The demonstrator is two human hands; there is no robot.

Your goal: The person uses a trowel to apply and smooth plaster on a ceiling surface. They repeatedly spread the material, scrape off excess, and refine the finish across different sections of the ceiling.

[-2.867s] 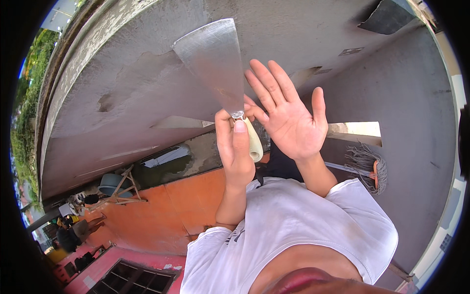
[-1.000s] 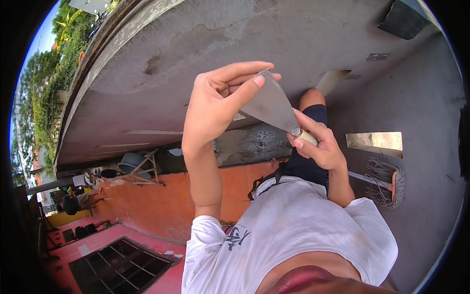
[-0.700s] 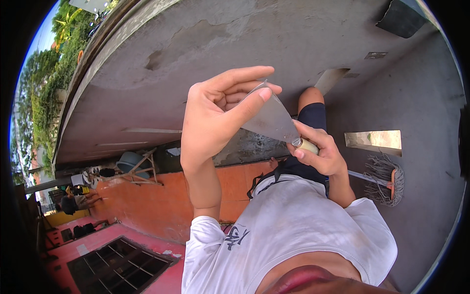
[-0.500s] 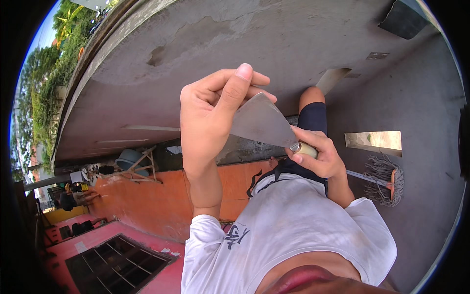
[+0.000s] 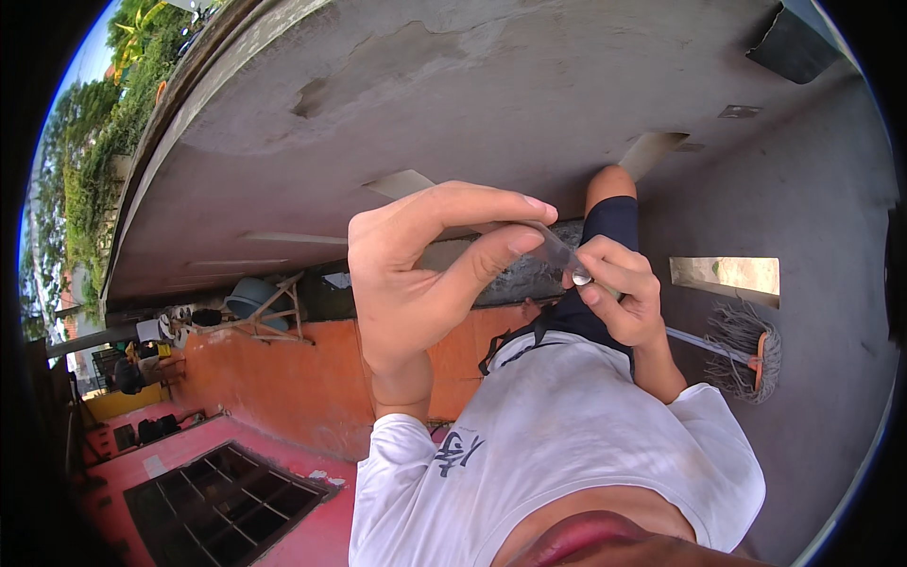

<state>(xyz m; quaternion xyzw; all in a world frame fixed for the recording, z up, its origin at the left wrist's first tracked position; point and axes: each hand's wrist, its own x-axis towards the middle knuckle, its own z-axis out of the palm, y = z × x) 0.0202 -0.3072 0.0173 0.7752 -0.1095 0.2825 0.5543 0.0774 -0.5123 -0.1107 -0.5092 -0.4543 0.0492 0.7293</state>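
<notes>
A putty knife (image 5: 556,251) with a thin grey metal blade is between my two hands, its blade turned nearly edge-on. At the handle end, my right hand (image 5: 624,288) is closed around it; the fingers cover most of the pale handle. My left hand (image 5: 416,269) reaches across from the left, its thumb and fingers pinched about the blade's far end. Part of the blade is hidden behind those fingertips.
A grey plastered wall (image 5: 472,113) with slots runs alongside. To the right, a string mop (image 5: 742,354) leans near a wall opening (image 5: 726,277). A wooden stand (image 5: 279,312) with a blue-grey basin (image 5: 250,300) is at left. People are farther off beyond it.
The putty knife's blade has turned from face-on to nearly edge-on. My left hand has moved down and right, its thumb and fingers now around the blade end.
</notes>
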